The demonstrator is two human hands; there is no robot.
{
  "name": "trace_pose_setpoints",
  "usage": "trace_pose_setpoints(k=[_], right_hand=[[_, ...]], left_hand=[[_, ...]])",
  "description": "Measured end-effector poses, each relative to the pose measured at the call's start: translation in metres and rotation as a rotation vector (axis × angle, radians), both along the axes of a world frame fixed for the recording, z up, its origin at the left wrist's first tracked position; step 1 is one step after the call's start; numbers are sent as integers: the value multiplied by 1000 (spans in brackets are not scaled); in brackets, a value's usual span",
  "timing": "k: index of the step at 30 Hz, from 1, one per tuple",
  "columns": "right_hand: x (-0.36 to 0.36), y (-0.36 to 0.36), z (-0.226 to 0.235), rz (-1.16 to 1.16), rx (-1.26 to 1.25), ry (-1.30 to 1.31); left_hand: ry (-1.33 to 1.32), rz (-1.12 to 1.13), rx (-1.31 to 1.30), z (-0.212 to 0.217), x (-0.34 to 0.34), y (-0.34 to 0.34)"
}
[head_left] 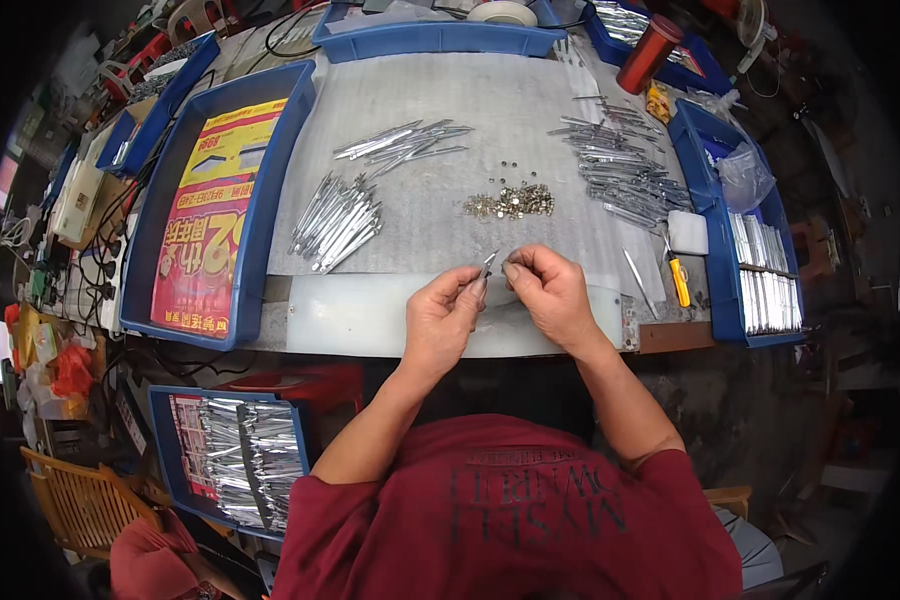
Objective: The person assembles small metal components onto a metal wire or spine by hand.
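Above the front edge of the table, my left hand (444, 315) pinches a slim silver metal piece (489, 262) between thumb and fingers, its tip pointing up. Close beside it on the right, my right hand (552, 292) is closed in a pinch; whatever it holds is too small to make out. A pile of small brass-coloured metal parts (515, 201) lies just beyond both hands, with a few dark ones behind it. To the left rest two loose heaps of slim silver metal pieces (338, 225). Another heap of such pieces (625, 170) spreads out at the right.
A blue tray (292, 130) lined with printed paper stands left. Another blue tray (715, 215) with stacked silver pieces is at right, near a yellow-handled screwdriver (679, 282) and a white block (688, 232). A red cylinder (651, 55) stands far right. Below left sits a filled tray (160, 430).
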State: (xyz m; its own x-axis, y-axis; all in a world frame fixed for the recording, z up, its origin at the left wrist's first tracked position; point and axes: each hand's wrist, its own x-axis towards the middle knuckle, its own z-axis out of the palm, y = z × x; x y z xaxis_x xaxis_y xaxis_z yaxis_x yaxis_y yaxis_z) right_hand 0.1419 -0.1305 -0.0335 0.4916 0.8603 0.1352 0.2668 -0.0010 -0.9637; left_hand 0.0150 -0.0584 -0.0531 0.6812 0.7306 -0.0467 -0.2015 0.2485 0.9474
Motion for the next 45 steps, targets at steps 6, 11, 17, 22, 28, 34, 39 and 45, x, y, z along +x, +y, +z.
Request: trace_pose_setpoints(k=[6,11,17,22,28,34,39,45], right_hand=[[-4,0,0,-55,26,-118],[-4,-2,-1,-75,31,-165],[-5,-4,-4,-86,13,-54],[-4,-4,-8,-69,-2,41],[-3,-4,-10,-35,13,153],[-3,-5,-14,-54,20,124],[1,-5,-15,-62,-8,93],[6,-4,-15,38,10,271]], left_hand=[[27,-11,34,5,4,-4],[30,15,47,4,5,-7],[86,76,227,-3,6,-10],[126,184,444,-6,8,-10],[145,231,570,-4,9,-12],[154,227,646,-2,11,-14],[131,242,645,-2,13,-17],[163,193,561,-6,9,-18]])
